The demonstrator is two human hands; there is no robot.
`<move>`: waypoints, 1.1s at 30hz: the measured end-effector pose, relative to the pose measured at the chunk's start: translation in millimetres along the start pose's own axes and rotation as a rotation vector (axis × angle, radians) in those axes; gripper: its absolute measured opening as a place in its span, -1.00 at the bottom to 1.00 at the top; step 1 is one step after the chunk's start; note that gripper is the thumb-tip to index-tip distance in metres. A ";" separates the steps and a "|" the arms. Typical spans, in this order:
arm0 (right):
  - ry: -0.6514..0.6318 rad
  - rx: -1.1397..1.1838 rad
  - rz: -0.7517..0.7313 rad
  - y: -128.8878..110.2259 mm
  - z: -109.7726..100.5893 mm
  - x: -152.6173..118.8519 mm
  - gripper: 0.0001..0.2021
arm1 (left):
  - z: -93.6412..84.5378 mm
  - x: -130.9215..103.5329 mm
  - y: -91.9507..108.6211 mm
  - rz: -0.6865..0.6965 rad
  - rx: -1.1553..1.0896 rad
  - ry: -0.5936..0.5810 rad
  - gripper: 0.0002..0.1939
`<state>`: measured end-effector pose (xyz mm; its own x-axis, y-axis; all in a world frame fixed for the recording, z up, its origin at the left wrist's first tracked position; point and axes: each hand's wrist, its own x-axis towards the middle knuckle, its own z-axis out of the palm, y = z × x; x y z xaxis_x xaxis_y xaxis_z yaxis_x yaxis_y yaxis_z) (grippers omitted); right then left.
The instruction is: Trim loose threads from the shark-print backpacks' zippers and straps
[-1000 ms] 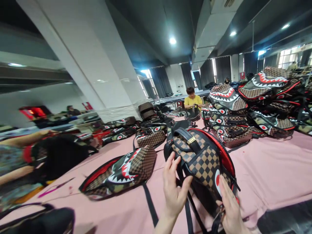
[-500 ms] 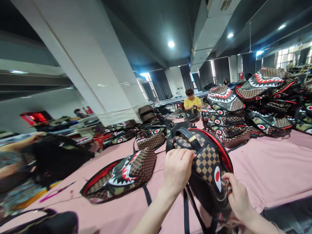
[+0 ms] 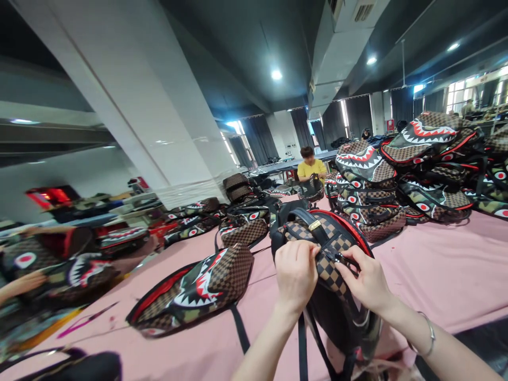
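A brown checkered backpack (image 3: 332, 278) with a dark handle (image 3: 304, 218) stands upright before me, its red-lined main opening showing along the far right edge. My left hand (image 3: 296, 271) is closed, its fingertips pinching the upper side of the bag just below the handle. Close beside it, my right hand (image 3: 367, 278) is closed in a pinch at the checkered panel. Between its thumb and forefinger is a small dark piece with bright glints, which looks like a zipper pull (image 3: 338, 258). Black straps (image 3: 304, 344) hang below the bag.
Another shark-mouth backpack (image 3: 198, 291) lies with its red-lined opening apart on the pink tabletop (image 3: 432, 270). Stacked backpacks (image 3: 367, 190) rise at the back right. A purple-handled tool (image 3: 81, 324) lies at left, near a co-worker's hand (image 3: 26, 284) on another bag. A person in yellow (image 3: 311, 168) sits beyond.
My right hand has moved up and left, from the bag's lower right side to the panel beside my left hand. At far left, the co-worker's bag has turned, showing its patterned side.
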<state>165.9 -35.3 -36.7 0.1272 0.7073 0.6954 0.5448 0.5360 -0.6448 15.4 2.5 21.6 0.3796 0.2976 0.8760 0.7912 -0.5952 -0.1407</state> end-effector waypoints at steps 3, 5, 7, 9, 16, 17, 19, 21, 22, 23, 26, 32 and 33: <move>0.012 -0.056 -0.050 -2.5 0.7 2.6 -0.87 | 0.8 -0.6 1.2 0.011 0.015 0.009 -0.87; 0.016 -0.078 -0.078 -2.9 0.7 3.3 -0.88 | 1.0 -3.0 3.4 0.008 0.006 0.013 -0.88; 0.014 -0.047 -0.076 -1.4 1.2 3.3 -0.88 | 1.8 -6.8 3.9 -0.024 -0.044 0.024 -0.89; 0.019 0.041 -0.034 2.4 2.2 1.5 -0.89 | 4.8 -10.4 -2.2 -0.103 -0.181 0.043 -0.86; -0.004 0.171 -0.006 25.2 14.4 -34.9 -0.77 | 41.7 -12.7 -87.7 -0.725 -0.433 0.029 -0.67; 0.005 0.157 -0.007 29.6 17.6 -41.0 -0.72 | 46.4 -16.2 -98.2 -0.753 -0.444 -0.023 -0.68; 0.043 0.114 0.007 41.0 22.7 -47.0 -0.68 | 50.8 -28.7 -108.9 -0.767 -0.478 -0.107 -0.67; 0.114 0.055 0.059 57.5 22.8 -40.5 -0.73 | 47.4 -46.4 -104.1 -0.786 -0.485 -0.158 -0.65; 0.163 0.023 0.103 67.6 20.2 -32.0 -0.75 | 42.8 -55.8 -96.4 -0.806 -0.477 -0.166 -0.64; 0.229 -0.008 0.165 78.5 15.8 -20.6 -0.74 | 36.7 -64.5 -85.8 -0.818 -0.470 -0.173 -0.63; 0.418 -0.035 0.319 106.7 -3.6 22.7 -0.64 | 13.5 -82.0 -42.6 -0.687 -0.511 -0.244 -0.69; 0.413 0.117 0.196 76.0 -27.9 65.5 -0.67 | -20.9 -73.3 34.6 0.060 -0.755 -0.513 -0.47; 0.349 0.124 0.163 61.6 -28.8 63.0 -0.68 | -22.2 -70.6 40.3 0.094 -0.799 -0.494 -0.51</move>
<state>231.3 29.0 -23.5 0.4892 0.5998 0.6332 0.3927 0.4968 -0.7739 9.9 -59.1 -35.7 0.7300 0.3963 0.5568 0.2538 -0.9137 0.3175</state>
